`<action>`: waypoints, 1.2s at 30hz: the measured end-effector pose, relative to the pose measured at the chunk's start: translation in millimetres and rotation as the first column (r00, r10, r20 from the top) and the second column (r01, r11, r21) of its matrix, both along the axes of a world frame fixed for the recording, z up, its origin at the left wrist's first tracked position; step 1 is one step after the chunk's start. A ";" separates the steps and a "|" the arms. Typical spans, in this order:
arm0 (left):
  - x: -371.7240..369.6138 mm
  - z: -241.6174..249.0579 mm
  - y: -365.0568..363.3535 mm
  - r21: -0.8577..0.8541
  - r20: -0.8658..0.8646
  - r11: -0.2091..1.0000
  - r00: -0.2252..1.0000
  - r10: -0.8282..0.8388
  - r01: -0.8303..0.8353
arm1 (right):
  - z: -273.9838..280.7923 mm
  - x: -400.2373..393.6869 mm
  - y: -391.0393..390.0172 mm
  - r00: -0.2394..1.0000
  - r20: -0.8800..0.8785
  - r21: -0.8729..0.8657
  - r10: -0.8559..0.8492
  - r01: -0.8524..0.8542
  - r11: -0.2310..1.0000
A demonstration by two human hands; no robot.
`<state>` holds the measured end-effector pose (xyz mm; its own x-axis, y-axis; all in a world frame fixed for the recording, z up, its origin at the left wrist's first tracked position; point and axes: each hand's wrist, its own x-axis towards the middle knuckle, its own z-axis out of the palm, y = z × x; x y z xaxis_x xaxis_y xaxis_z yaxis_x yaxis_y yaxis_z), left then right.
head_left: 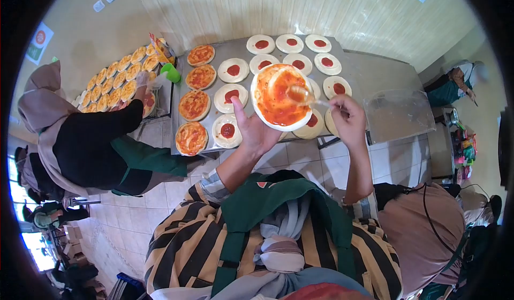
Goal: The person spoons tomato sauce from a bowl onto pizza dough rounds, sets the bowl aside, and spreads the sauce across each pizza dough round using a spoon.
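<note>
My left hand (252, 129) supports a round pizza base (262, 77) from below, thumb up at its left rim and most fingers hidden under the dough. Red sauce is spread over much of its top. Closed around the thin handle of a spoon (301, 94), my right hand (349, 119) holds the spoon's bowl against the sauce. Under and behind the raised base, several pale bases, such as a base (241, 76) with a red sauce blob, lie on the metal table. Along its left side runs a column of sauce-covered bases (194, 105).
The metal table (369, 77) stretches before me; a clear sheet (396, 117) lies at its right. At left, a person in a green apron (142, 158) reaches over topped pizzas (110, 88) near a green cup (170, 73). Another person (423, 230) is close on my right.
</note>
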<state>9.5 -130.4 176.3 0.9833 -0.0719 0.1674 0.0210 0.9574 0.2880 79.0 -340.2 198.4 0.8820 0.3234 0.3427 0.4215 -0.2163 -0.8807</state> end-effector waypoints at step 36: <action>-3.8 -14.6 21.2 -0.303 -0.110 0.952 0.994 0.006 -0.039 | 36.9 -30.5 23.1 0.989 -0.006 -0.322 -0.148 0.138 0.937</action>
<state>5.7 -109.2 161.8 0.9973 -0.0119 0.0725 0.0134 0.9997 -0.0203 48.5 -317.1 235.3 0.9351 0.2814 0.2154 0.3404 -0.5442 -0.7668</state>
